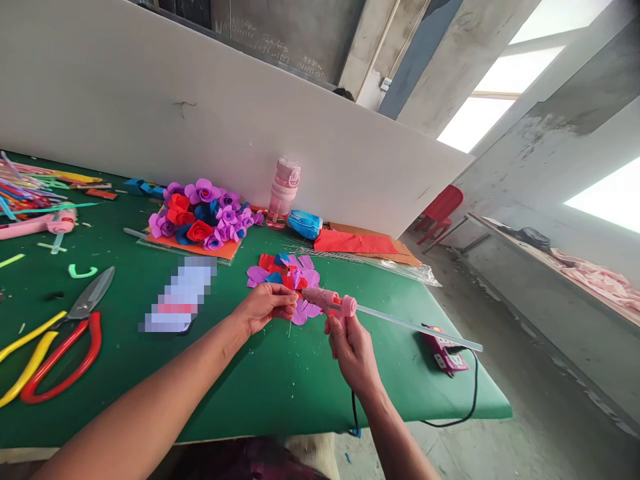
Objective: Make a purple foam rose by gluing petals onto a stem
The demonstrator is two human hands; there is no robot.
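My right hand (353,352) is wrapped round the handle of a pink hot glue gun (327,301), with a long clear glue stick (420,328) sticking out of its back. The gun's nozzle points left, close to the fingertips of my left hand (267,307). Those fingers are pinched together, and a thin pale wire (290,328) shows just below them; a bit of red at the tips is partly hidden. Behind both hands lies a pile of purple, red and blue petal pieces (306,312) on the green table.
Finished paper flowers (203,212) sit at the back left, near a pink bottle (284,193) and a blue packet (305,225). Large scissors (75,327) and a blurred phone (180,297) lie left. A power strip (445,350) with a black cable is at the right edge.
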